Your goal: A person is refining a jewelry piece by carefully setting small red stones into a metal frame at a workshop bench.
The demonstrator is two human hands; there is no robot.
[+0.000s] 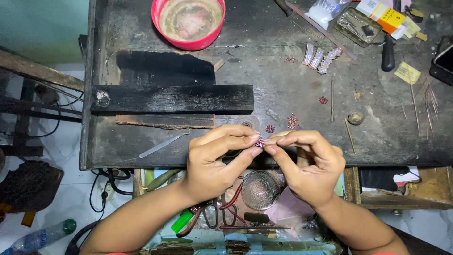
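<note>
A tiny reddish beaded jewellery piece (259, 140) is pinched between the fingertips of both hands, just above the near edge of the dark wooden workbench (283, 89). The left hand (214, 160) closes thumb and forefinger on it from one side; the right hand (309, 163) grips it the same way, fingertips meeting. Similar small beaded pieces (292, 122) lie on the bench just behind. Farther back sit silvery stone-set strips (321, 57) and a red bowl (160, 23). Below the hands, a glass dish (262, 189) and red-handled pliers (226, 208) rest in an open drawer.
</note>
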